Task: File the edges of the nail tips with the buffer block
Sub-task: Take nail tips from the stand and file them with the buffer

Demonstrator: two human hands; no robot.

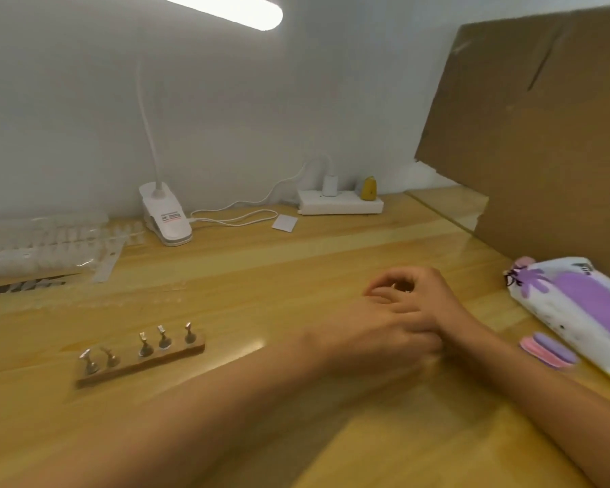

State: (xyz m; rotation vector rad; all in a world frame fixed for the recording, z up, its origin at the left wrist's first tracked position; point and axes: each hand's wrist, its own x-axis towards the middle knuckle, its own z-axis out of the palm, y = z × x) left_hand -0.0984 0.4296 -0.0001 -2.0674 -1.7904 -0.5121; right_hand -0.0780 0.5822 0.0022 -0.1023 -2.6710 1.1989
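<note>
wide wooden table (296,262) fills the view, and our marker on it is the stand (141,364), a wooden strip carrying five metal pegs (144,345), none with a tip on it. far right of the stand, a big cardboard sheet (543,135) leans upright at the table's edge. behind the stand, at the wall, sits a clip lamp (166,220), its lit head high above. behind and left of the stand lie the nail tips (50,248), clear, in plastic trays and a bag. well right of the stand, below the cardboard, lies a white and purple pack (578,304).

now the hands, both right of the stand, pressed together low over the table. the left hand (374,332) reaches in across the front and lies over the right hand (419,294). the right fingers are curled in tight; something small may sit between them, but it's too blurred to call. left grip: cannot tell either.

power strip (338,204) at the wall, behind and right of the stand. the buffers (550,350), one pink, one purple, lie on the table beyond the hands, just beside the pack, untouched. small white card (284,223) near the lamp's cord.
</note>
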